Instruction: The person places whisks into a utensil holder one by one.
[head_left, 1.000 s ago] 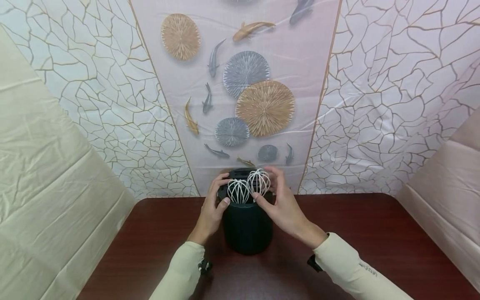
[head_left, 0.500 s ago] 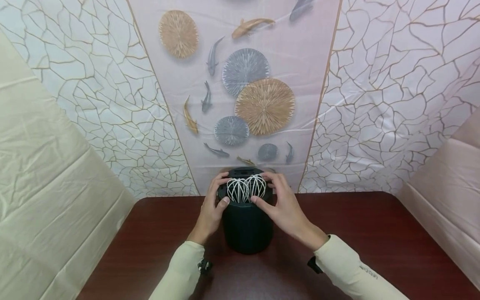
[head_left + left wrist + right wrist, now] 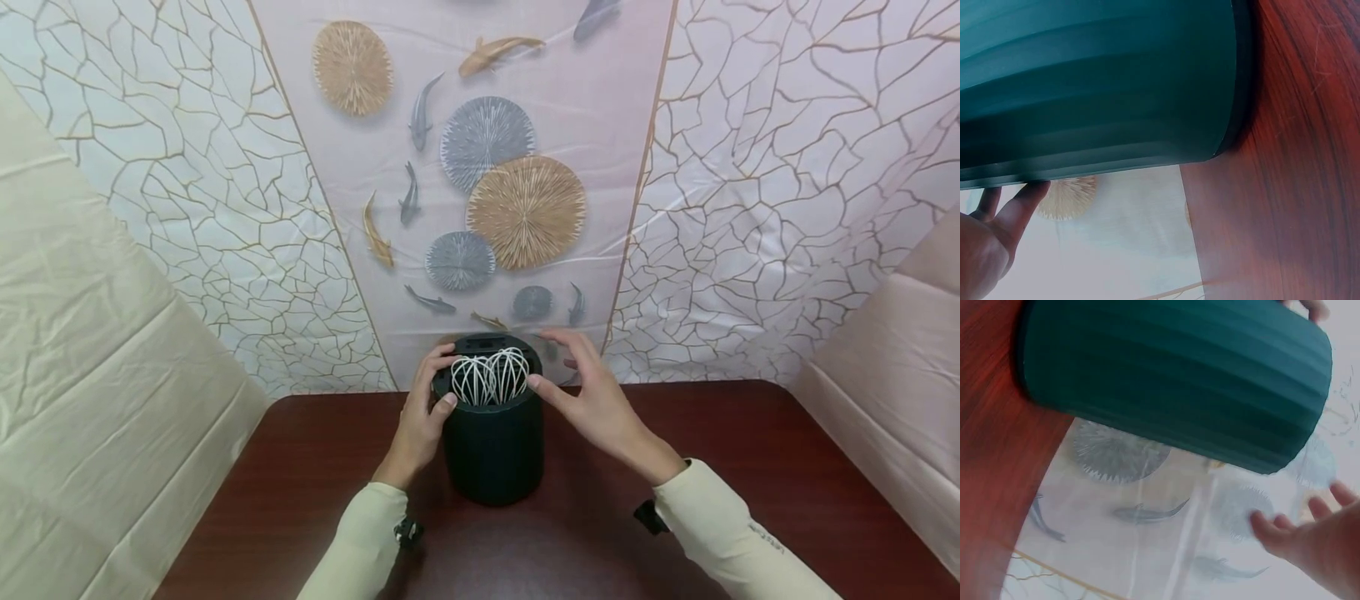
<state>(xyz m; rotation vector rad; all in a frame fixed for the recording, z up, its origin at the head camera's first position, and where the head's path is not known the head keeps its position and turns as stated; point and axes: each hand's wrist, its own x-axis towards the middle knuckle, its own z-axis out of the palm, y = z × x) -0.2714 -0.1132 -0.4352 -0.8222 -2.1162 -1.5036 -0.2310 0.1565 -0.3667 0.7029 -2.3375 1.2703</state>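
A dark green ribbed utensil holder [image 3: 493, 458] stands upright on the table. Out of its top show the white wire heads of two whisks, a left whisk [image 3: 470, 385] and a right whisk [image 3: 512, 373], side by side and touching or overlapping; any handles are hidden inside. My left hand [image 3: 417, 421] grips the holder's left rim, thumb at the front and fingers farther back. My right hand [image 3: 600, 407] hovers just right of the rim with thumb and fingers spread, holding nothing; the right wrist view shows this right hand [image 3: 1316, 547] apart from the holder [image 3: 1179, 381].
The reddish-brown wooden table [image 3: 322, 492] extends to both sides and in front of the holder. Behind it hangs a patterned cloth [image 3: 480, 200] with fish and round motifs. Pale fabric panels [image 3: 97, 400] flank the table.
My right hand lowers the right whisk into the holder, then lets go and moves right, away from the rim. The left hand keeps its grip on the holder.
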